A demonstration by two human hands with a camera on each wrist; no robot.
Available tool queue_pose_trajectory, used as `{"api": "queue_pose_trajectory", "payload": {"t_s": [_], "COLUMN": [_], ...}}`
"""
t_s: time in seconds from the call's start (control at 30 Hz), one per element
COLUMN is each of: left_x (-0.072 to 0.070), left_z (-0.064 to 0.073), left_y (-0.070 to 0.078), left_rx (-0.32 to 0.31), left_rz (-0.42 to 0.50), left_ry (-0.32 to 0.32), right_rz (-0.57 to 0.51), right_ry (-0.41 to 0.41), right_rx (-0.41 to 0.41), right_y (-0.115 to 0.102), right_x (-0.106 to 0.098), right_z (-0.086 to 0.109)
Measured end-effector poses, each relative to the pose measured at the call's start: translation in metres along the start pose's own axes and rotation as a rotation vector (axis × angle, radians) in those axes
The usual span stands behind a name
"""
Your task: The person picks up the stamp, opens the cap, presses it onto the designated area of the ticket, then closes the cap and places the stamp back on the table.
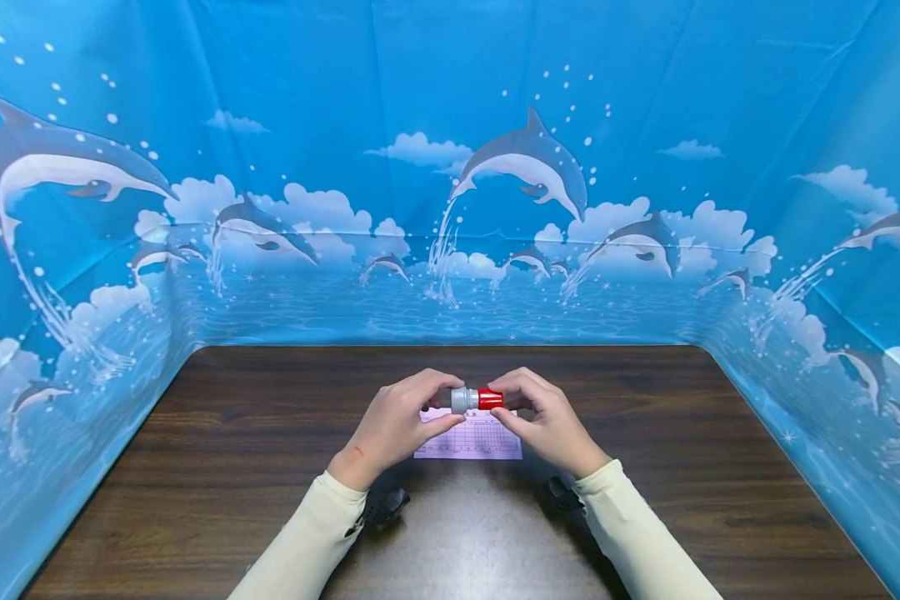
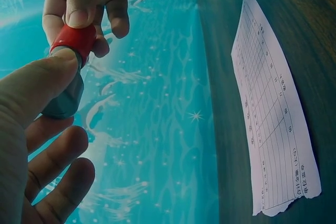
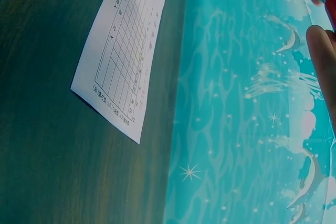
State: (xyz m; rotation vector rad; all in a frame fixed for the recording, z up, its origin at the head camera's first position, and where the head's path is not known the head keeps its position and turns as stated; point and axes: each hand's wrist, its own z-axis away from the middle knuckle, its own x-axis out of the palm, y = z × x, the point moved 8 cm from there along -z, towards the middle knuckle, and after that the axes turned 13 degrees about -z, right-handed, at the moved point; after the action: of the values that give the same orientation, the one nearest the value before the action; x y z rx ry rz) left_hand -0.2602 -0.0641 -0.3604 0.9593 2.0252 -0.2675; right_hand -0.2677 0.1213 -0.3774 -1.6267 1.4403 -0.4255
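Observation:
In the head view, a small cylinder-shaped object with a grey part [image 1: 460,400] and a red part [image 1: 490,399] is held level above the tabletop. My left hand [image 1: 393,421] pinches the grey end between thumb and fingers. On the other side, my right hand [image 1: 551,421] grips the red end. The left wrist view shows the red part [image 2: 75,40] joined to the grey part [image 2: 65,95], a thumb pressed on each. Only a sliver of the object shows in the right wrist view, beside a fingertip [image 3: 320,43].
Below the hands a printed paper slip [image 1: 468,440] with a ruled grid lies on the dark wooden table [image 1: 270,433]. A blue dolphin-print curtain [image 1: 450,317] surrounds the table's back and sides. Dark wrist devices [image 1: 390,506] sit under both cuffs.

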Motion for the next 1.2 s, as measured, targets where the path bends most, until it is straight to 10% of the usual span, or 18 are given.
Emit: {"api": "queue_pose_trajectory", "payload": {"t_s": [1.2], "left_x": [-0.0002], "left_z": [-0.0001], "left_y": [0.0000], "left_rx": [0.001], "left_rz": [-0.007], "left_ry": [0.006], "right_rz": [0.005], "right_ry": [-0.007], "right_rx": [-0.010], "right_y": [-0.0031], "right_x": [-0.0016], "right_z": [0.0001]}}
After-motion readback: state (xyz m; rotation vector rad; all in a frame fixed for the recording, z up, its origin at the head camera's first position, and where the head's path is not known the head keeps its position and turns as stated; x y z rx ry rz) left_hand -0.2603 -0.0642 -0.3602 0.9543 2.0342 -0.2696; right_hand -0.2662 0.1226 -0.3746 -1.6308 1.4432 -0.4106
